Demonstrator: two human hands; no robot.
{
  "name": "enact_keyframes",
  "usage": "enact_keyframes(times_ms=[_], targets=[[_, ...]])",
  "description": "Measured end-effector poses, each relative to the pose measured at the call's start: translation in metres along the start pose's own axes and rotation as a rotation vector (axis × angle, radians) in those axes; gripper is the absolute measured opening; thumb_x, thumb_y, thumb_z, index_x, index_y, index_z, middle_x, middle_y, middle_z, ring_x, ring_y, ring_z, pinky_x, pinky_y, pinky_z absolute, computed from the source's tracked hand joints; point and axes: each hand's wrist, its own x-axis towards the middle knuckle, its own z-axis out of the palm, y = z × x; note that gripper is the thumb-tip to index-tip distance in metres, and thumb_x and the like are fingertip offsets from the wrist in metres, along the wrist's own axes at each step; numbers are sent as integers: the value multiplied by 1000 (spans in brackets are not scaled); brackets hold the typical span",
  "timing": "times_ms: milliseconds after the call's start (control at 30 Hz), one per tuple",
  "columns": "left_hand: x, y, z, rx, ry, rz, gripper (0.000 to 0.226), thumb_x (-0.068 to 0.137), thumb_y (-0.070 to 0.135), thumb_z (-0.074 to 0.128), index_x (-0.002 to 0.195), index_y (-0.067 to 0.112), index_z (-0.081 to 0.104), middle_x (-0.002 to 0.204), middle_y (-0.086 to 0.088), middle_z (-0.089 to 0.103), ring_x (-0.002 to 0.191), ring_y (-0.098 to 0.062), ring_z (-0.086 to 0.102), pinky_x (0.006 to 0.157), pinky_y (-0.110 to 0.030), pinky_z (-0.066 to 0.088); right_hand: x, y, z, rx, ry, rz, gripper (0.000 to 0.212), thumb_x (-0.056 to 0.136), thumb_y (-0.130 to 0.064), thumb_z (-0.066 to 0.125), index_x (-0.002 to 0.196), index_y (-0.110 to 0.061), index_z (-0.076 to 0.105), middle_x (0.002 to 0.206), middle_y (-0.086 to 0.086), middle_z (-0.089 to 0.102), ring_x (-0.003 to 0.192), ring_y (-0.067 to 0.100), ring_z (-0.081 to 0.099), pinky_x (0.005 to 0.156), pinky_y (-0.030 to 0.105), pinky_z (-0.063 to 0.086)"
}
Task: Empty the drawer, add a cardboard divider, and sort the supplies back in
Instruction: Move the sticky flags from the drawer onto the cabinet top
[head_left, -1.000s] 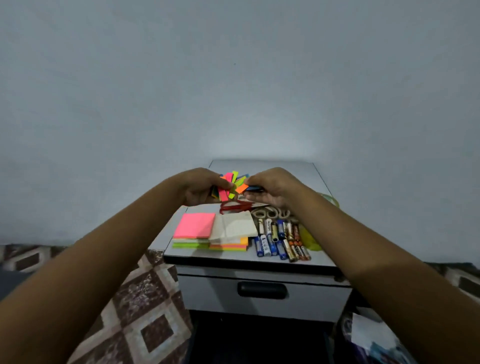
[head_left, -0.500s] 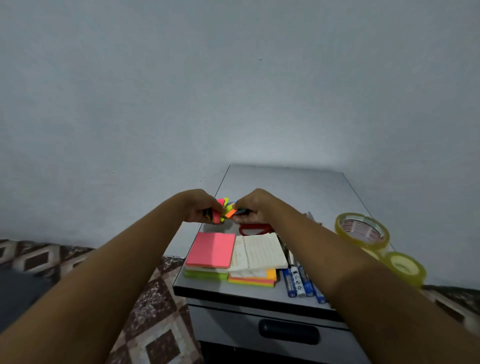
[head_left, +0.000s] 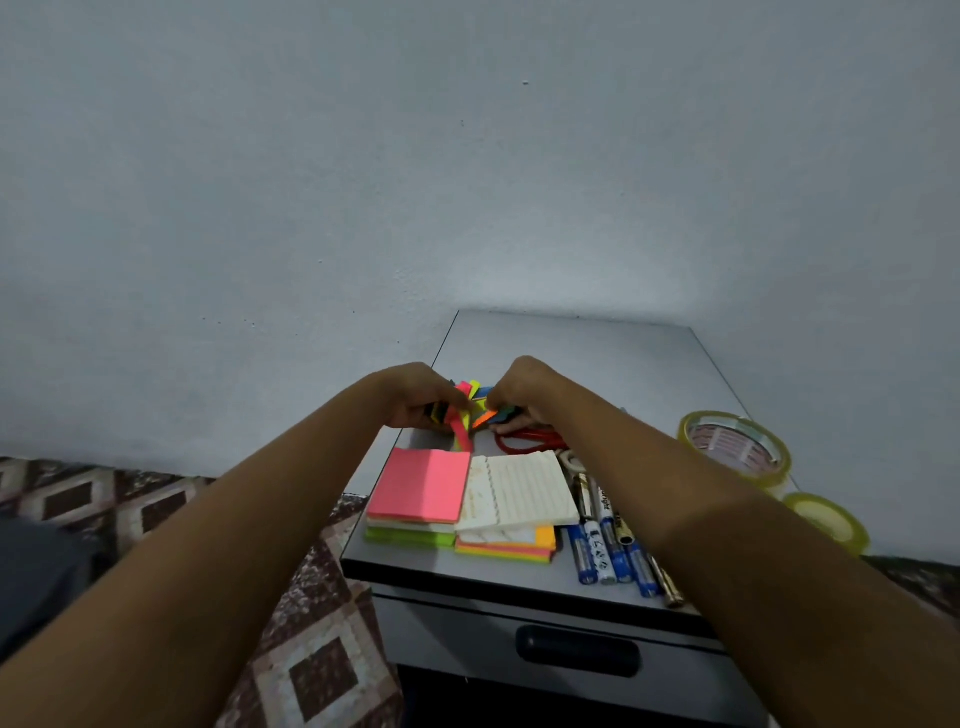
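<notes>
Sticky flags (head_left: 461, 428) fan out between your left hand (head_left: 415, 396) and right hand (head_left: 525, 392), both pinching them just over the cabinet top (head_left: 597, 358), at twelve o'clock from the pink notepad (head_left: 422, 491); the drawer (head_left: 457, 639) sits closed.

This looks like a room in a home. A small grey drawer cabinet (head_left: 457, 639) stands against a bare wall (head_left: 467, 156), on patterned flooring (head_left: 322, 675).

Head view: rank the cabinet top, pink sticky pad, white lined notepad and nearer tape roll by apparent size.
1. Cabinet top.
2. White lined notepad and pink sticky pad: too alike to rank.
3. Nearer tape roll, smallest; the right forearm may hide its edge.
</notes>
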Motion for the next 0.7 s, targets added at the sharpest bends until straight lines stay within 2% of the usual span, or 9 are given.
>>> enact_keyframes(times_ms=[33,133,167,200,267,367,467,600,700], targets=[[0,2,1,-5,-6,6,10,86,1,62,91,-4,55,87,-18,61,73,-24,62,64,-32,58,-1,1,-3,-8,17,-37,21,88,-3,57,69,-8,50,73,8,58,79,25,68,70,30,59],[-2,6,1,-26,-11,14,21,93,12,56,106,-4,54,89,-16,59,75,-23,60,62,-31,57,-5,1,-8,-51,21,-80,17,87,-1,57,73,-8,51,96,15,63,104,32,64,84,40,56],[-2,6,0,-35,-12,13,27,94,16,54,113,-4,51,89,-16,58,75,-22,60,61,-30,56,-6,-1,-8,-34,3,-72,8,87,1,56,81,-5,55,106,19,62,108,33,62,87,41,55],[-2,7,0,-45,-12,11,33,96,20,51,118,-4,49,88,-15,57,74,-21,59,61,-29,54,-7,-2,-9,-16,-7,-68,9,87,2,55,95,-3,58,115,21,60,110,34,61,88,41,54],[-1,7,-1,-57,-1,5,39,98,24,46,123,-7,48,88,-14,57,76,-21,57,68,-30,52,-6,-4,-9,22,-21,-60,32,88,2,55,120,3,54,125,23,56,113,34,59,91,41,52],[2,4,-2,-73,28,7,39,100,23,39,124,-6,50,96,-13,58,85,-21,56,87,-35,45,-5,-8,-8,44,-17,-60,38,88,1,55,125,6,51,129,24,54,116,35,56,96,44,50],[2,3,-1,-73,37,19,39,101,23,37,128,-3,47,117,-17,55,101,-24,53,100,-37,40,-4,-11,-9,113,-16,-53,38,90,0,51,127,5,49,131,22,52,119,34,54,95,42,49],[1,2,2,-38,-3,17,49,101,34,36,137,2,40,133,-18,48,116,-26,48,101,-35,37,-6,-14,-12,165,-14,-42,40,90,-4,49,130,1,47,135,20,49,122,34,51,96,42,48],[2,1,2,-1,-39,27,55,100,42,33,141,5,36,145,-17,39,130,-29,40,107,-37,32,-9,-16,-13,233,-83,9,44,97,-9,44,138,2,35,144,27,35,130,41,40,103,46,41]])
